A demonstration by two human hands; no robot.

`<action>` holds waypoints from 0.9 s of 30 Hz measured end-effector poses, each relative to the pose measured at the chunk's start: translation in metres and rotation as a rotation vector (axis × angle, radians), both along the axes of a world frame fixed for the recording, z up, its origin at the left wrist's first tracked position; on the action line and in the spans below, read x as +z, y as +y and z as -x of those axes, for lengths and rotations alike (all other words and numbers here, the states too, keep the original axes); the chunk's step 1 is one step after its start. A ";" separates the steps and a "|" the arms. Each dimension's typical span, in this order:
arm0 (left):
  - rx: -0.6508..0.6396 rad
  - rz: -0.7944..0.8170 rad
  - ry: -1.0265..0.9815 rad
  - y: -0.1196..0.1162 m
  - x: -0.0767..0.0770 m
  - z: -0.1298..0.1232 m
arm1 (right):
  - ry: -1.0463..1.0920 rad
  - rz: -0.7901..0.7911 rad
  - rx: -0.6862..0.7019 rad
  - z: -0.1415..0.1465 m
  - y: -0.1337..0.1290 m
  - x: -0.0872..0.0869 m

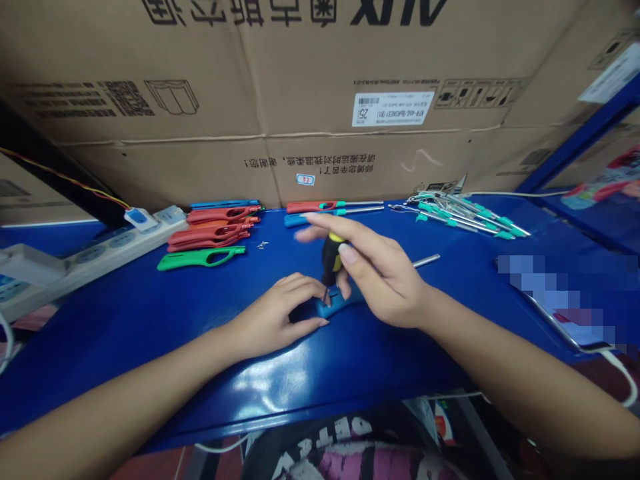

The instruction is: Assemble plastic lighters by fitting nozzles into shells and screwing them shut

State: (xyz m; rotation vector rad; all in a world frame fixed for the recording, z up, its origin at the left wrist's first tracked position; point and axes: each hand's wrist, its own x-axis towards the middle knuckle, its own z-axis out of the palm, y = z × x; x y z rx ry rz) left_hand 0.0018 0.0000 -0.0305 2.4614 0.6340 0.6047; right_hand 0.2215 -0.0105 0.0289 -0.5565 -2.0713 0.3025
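A stubby black and yellow screwdriver stands nearly upright in my right hand, gripped between the thumb and fingers. Its tip meets the end of a blue long-nosed lighter that lies on the table. My left hand steadies this end of the lighter between thumb and fingers. Part of the lighter is hidden under my right hand, and its metal tube shows on the far side. Several small screws lie left of the hands.
Red, orange, blue and green lighter handles lie at the left by a power strip. Lighters with tubes lie behind my hands. A pile of metal tubes with teal parts and a phone are right. A cardboard box stands behind.
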 end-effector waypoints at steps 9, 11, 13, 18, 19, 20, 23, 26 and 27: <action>-0.002 -0.019 -0.017 0.000 0.000 0.000 | -0.008 -0.220 -0.067 -0.001 0.001 -0.006; -0.001 -0.011 -0.002 0.001 -0.001 0.000 | -0.002 -0.090 -0.030 0.001 0.000 -0.005; 0.000 -0.033 0.000 0.001 -0.001 0.000 | 0.010 -0.122 -0.069 0.002 0.000 -0.004; -0.004 -0.027 -0.018 0.000 -0.001 0.001 | -0.004 -0.251 -0.131 0.000 0.000 -0.003; -0.004 -0.013 -0.014 0.000 -0.001 0.001 | -0.005 -0.180 -0.098 0.000 -0.001 -0.002; -0.003 -0.003 -0.008 0.000 -0.001 0.001 | -0.004 -0.099 -0.063 0.001 -0.002 -0.001; 0.004 -0.014 0.005 0.000 -0.001 0.001 | 0.015 -0.039 -0.020 0.003 -0.003 0.001; 0.003 -0.041 -0.011 0.000 -0.002 0.001 | 0.010 -0.274 -0.123 0.001 -0.002 -0.001; 0.001 -0.040 -0.014 0.000 -0.002 0.001 | 0.002 -0.313 -0.160 0.000 -0.002 -0.001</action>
